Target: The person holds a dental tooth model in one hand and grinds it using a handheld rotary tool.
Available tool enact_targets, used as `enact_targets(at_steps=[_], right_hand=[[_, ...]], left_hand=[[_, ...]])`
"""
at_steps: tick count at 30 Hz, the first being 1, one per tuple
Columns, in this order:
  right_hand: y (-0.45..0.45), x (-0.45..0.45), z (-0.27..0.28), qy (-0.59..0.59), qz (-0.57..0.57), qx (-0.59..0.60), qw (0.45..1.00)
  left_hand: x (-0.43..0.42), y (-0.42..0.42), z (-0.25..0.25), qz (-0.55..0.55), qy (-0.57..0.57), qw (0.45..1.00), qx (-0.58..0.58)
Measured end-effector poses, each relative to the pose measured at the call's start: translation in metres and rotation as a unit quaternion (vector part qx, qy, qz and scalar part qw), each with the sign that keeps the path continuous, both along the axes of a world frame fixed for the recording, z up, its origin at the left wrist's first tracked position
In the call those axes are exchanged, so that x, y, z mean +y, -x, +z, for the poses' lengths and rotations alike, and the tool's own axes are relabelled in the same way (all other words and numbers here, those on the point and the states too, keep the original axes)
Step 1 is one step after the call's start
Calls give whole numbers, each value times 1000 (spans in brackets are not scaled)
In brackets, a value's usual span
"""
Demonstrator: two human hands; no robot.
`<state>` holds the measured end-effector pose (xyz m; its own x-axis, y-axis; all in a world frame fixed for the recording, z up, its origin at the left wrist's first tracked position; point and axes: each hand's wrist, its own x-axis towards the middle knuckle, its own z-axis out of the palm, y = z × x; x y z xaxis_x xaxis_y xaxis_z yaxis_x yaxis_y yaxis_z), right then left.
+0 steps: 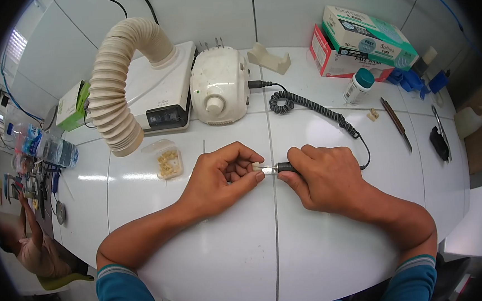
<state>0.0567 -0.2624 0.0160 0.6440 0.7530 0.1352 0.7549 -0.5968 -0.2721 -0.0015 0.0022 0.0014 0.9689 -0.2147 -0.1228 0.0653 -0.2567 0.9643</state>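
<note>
My left hand (219,177) is closed, pinching a small off-white piece (257,166) between thumb and fingertips; it looks like a dental piece, but is too small to name surely. My right hand (330,173) wraps round a dark rotary handpiece (287,167), its metal nose pointing left. The handpiece tip meets or nearly meets the piece; I cannot tell whether they touch. From the handpiece a coiled black cord (316,108) runs back to a white micromotor control unit (220,87). A small clear box (176,149) of yellowish pieces lies beyond my left hand.
A ribbed suction hose (112,84) arches from a white extractor (179,71) at the back left. Stacked mask boxes (364,38), a teal-capped bottle (358,88), a brown-handled knife-like tool (396,124) and tweezers (442,131) are on the right. Another person (38,248) sits at far left.
</note>
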Motion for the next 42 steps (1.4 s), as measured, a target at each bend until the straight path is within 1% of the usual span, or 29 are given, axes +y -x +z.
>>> enact_targets(at_steps=[8,14,20,23,27,29,32,42], right_hand=[[-1,0,0,-4,3,-6,1000],[0,0,-1,0,3,-18,1000],[-1,0,-1,-4,4,-12,1000],[-1,1,0,2,4,-10,1000],[0,1,-1,3,2,-5,1000],[-1,0,0,5,0,-4,1000],[-1,0,0,-3,2,-2,1000],[-1,0,0,-4,-2,1,1000]], left_hand=[[0,-1,3,-10,-14,1000,-5],[1,-1,0,-18,-3,1000,-5],[2,-1,4,-30,-23,999,-16],[3,-1,1,-27,-7,1000,-10],[2,0,5,-8,24,999,39],[-2,0,9,12,40,998,45],[2,-1,3,8,49,997,53],[-4,1,9,48,68,996,45]])
